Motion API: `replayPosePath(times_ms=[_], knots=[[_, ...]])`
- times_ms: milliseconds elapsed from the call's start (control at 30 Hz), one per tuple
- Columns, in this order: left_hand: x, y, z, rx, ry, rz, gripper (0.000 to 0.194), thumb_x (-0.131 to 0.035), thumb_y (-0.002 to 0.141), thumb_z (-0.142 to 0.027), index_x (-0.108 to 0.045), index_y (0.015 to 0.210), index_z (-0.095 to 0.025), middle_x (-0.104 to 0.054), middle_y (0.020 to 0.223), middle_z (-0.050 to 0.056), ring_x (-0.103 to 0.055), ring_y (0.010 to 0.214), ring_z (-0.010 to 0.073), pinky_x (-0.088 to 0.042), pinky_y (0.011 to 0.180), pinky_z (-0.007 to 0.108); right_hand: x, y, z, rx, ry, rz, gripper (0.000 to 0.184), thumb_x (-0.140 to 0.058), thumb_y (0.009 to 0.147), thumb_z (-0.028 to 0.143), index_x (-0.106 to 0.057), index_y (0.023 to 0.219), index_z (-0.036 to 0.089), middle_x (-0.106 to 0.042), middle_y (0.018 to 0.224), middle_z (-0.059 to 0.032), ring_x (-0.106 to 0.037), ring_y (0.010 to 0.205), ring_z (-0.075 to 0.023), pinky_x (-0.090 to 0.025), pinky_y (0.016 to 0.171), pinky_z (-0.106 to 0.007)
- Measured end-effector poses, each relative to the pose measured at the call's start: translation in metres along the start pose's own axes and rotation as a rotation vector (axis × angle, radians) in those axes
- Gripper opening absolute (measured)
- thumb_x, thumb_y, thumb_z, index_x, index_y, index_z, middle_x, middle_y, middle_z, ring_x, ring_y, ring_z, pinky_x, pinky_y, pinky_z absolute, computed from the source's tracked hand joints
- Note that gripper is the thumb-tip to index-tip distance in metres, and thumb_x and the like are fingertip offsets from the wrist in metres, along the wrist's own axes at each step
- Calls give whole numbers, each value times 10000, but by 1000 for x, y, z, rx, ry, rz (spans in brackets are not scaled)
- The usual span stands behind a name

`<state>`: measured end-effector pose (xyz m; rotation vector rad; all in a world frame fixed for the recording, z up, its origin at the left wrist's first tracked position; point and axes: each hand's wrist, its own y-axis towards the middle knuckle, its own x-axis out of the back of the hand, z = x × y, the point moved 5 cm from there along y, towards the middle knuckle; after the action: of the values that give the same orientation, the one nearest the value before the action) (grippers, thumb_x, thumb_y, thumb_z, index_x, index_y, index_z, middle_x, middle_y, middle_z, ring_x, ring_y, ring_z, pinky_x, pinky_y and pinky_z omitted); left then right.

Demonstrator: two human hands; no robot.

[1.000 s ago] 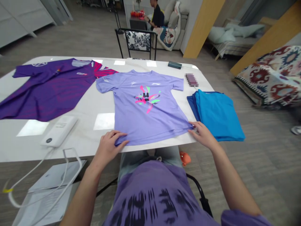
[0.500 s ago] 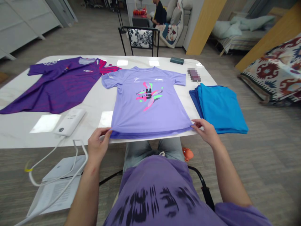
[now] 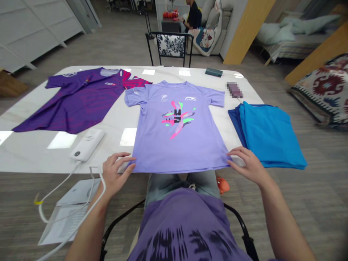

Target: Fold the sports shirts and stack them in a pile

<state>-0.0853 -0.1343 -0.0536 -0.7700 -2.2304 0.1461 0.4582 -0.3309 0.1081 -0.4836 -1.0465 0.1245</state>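
A light purple T-shirt [image 3: 179, 148] lies face up and spread flat on the white table [image 3: 114, 139], its collar away from me and its hem along the near edge. Bright pink, green and black print covers its chest. At the hem's left corner is my left hand [image 3: 115, 172], thumb and fingers apart, fingertips touching the cloth. My right hand [image 3: 248, 165] rests at the right corner, its fingers likewise spread, with the tips on the shirt's side edge. Neither hand grips the fabric.
A dark purple shirt [image 3: 78, 101] lies spread at left. Folded blue cloth [image 3: 272, 134] sits at right. A white power bank [image 3: 88, 145] with a cable [image 3: 100, 195], a dark green case [image 3: 214, 72] and a blurred-out item [image 3: 234, 90] are around. A chair [image 3: 171, 46] stands beyond; a person [image 3: 193, 16] sits behind.
Both hands have let go of the hem corners and their fingers have opened. The front hem has come down toward me, covering the darker back layer. My view has shifted slightly left.
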Motion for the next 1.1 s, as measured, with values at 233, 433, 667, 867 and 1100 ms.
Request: replayPosePath(times_ms=[233,433,667,867,1100], knots=[[-40,212,-12,-46,-16,-91,544,-434,1160,-519,-641,1585,-250,-669,1618,119,-583,1558,290,-416,1381,480,-16,209,-34,-117,-51,-146,645,-475,1146,599,-638,1637,214,-671,1621,-168,-631,1520,-361,-497,1332,-535],[-90,325,52,186,185,-4,742,-415,1140,-573,-512,1740,-147,-422,1864,181,-328,1755,375,-237,1443,594,-53,325,-123,-414,-302,-110,761,-374,1173,615,-508,1772,166,-408,1867,-170,-374,1733,-379,-190,1452,-664],[-97,324,83,329,301,-114,863,-465,1063,-788,-567,1696,-211,-460,1827,213,-378,1701,441,-241,1397,671,-65,327,-161,-570,-391,-175,896,-298,1146,774,-516,1777,177,-397,1866,-195,-323,1740,-434,-174,1421,-735],[-97,326,81,334,282,-65,901,-514,1034,-770,-516,1724,-190,-412,1843,239,-306,1730,468,-187,1386,711,-67,331,-165,-571,-351,-156,983,-341,1113,828,-464,1798,133,-340,1886,-224,-260,1764,-438,-169,1432,-708],[-99,332,95,375,302,25,868,-440,1053,-673,-450,1783,-203,-297,1917,201,-187,1806,408,-198,1397,698,-69,332,-167,-571,-401,-104,977,-316,1125,793,-383,1828,118,-270,1906,-242,-221,1777,-438,-169,1426,-733]])
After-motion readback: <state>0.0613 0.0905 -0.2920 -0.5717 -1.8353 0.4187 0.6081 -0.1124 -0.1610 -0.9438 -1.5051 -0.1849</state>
